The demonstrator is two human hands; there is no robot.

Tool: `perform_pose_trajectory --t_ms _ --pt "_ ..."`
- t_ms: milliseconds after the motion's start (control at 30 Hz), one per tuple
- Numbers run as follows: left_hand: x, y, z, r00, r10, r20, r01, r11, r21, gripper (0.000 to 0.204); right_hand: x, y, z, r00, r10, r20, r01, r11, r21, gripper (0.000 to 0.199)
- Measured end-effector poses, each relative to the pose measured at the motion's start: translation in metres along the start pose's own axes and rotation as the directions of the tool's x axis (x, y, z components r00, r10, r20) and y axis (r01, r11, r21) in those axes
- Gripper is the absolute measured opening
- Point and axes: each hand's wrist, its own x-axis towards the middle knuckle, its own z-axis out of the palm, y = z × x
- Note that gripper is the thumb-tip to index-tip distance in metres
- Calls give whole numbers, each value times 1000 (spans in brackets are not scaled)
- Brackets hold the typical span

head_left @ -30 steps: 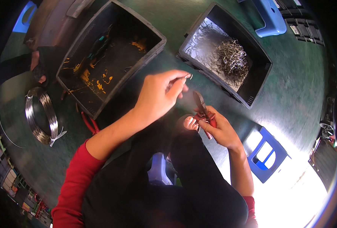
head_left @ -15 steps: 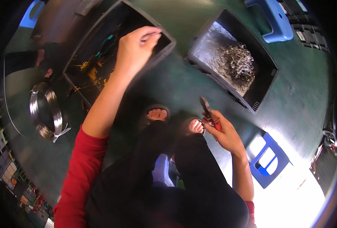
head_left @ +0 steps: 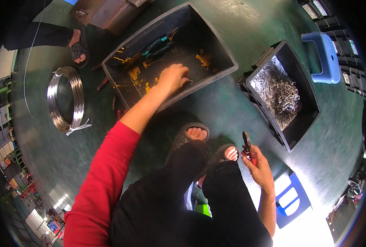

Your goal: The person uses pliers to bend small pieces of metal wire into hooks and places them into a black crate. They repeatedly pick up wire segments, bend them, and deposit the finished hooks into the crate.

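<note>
My left hand (head_left: 172, 80) is down inside a black plastic crate (head_left: 211, 78), near its front wall. Its fingers are curled together, and a small bent wire hook (head_left: 191, 82) shows at their tips. In my right hand (head_left: 260, 164), beside my right foot, is a pair of pliers (head_left: 247, 145) with dark jaws pointing away from me and red handles partly hidden by the fingers. Orange-yellow stains and a teal-and-black object (head_left: 157, 46) are in the crate. A second black crate (head_left: 288, 144) on the right holds a heap of small bent metal pieces (head_left: 284, 92).
A coil of shiny wire (head_left: 78, 96) lies on the green floor at left. Red-handled tools (head_left: 103, 83) lie beside the left crate. Another person's foot (head_left: 79, 49) is at upper left. Blue plastic stools (head_left: 325, 57) stand at right, one (head_left: 294, 197) near my right forearm.
My left hand has come down from above the left crate's rim into the crate. The view has shifted, and my right hand still holds the pliers.
</note>
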Motion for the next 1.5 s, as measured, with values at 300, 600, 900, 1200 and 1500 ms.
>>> perform_pose_trajectory --t_ms 300,600,900,1200,1500 --pt "1 0 -6 997 79 11 -79 997 -7 11 2 -9 0 999 39 8 -38 999 -28 37" --pt "-35 113 -95 988 51 -143 -107 902 -419 10 5 -40 -5 998 -38 -55 46 987 155 35" --pt "-52 192 -71 993 112 44 -43 673 -738 14 7 -64 -10 980 -116 -159 175 881 440 35" --pt "-57 191 -67 959 11 282 245 461 -853 14 -6 -46 -7 959 -254 -128 263 963 58 37" --pt "-66 198 -71 958 187 -217 -274 818 -506 16 -9 -42 -5 966 -246 -77 245 969 -23 32"
